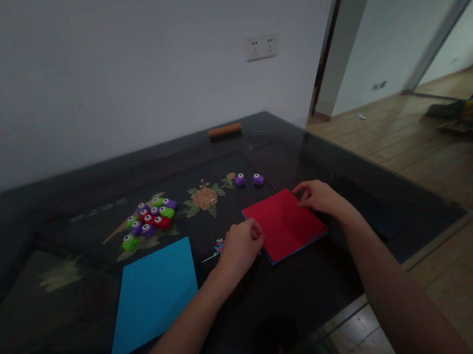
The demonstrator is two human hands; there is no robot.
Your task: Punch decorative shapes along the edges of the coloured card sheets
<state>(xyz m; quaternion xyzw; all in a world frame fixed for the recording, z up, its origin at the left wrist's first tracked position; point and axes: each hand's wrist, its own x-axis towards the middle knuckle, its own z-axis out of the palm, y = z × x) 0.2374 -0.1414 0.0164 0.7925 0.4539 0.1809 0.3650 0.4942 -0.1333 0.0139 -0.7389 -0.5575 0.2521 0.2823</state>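
A red paper sheet (284,223) lies on the dark glass table (40,205), with a thin blue edge showing under it. My left hand (240,248) rests curled at the sheet's left edge, fingers closed against it. My right hand (320,196) presses on the sheet's far right corner with bent fingers. A small pile of coloured paper bits (218,245) lies just left of my left hand. A blue paper sheet (154,295) lies flat to the left, apart from both hands.
A cluster of several green, purple and red small craft punches (149,216) sits at the table's middle left. Two purple punches (248,179) stand beyond the red sheet. An orange object (225,131) lies at the far edge. Wooden floor (455,224) on the right.
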